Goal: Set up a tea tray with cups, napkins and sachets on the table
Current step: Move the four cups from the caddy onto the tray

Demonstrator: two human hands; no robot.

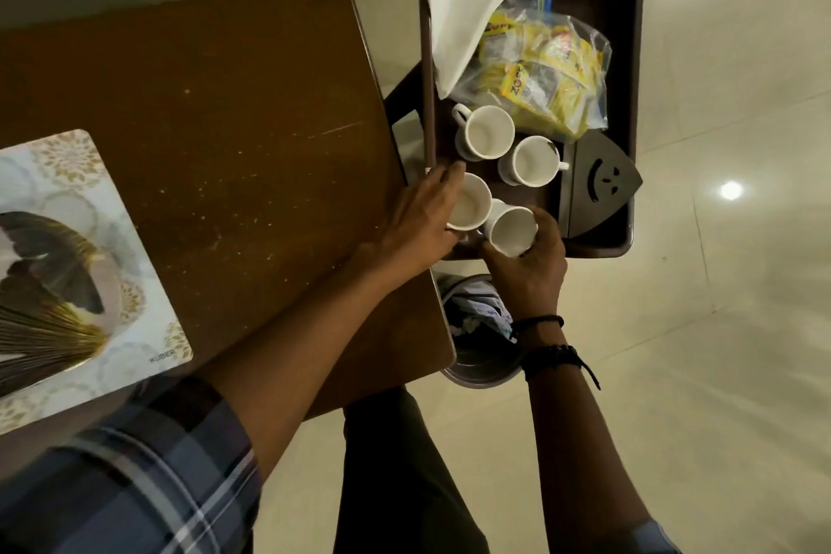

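A dark brown bin (632, 58) right of the table holds several white cups, white napkins (467, 9) and a clear bag of yellow sachets (544, 72). My left hand (422, 220) grips one white cup (470, 205) at the bin's near left. My right hand (530, 261) holds a second white cup (510, 229), tilted, beside it. Two more cups (488, 133) (530, 160) stand upright farther in. A patterned tray (67, 265) with a gold fan design lies on the table's left side.
The brown wooden table (216, 112) has bare surface between the tray and the bin. A dark napkin holder (602, 184) with a smiley cut-out lies in the bin. A waste bin (481, 333) with paper stands on the tiled floor below my right hand.
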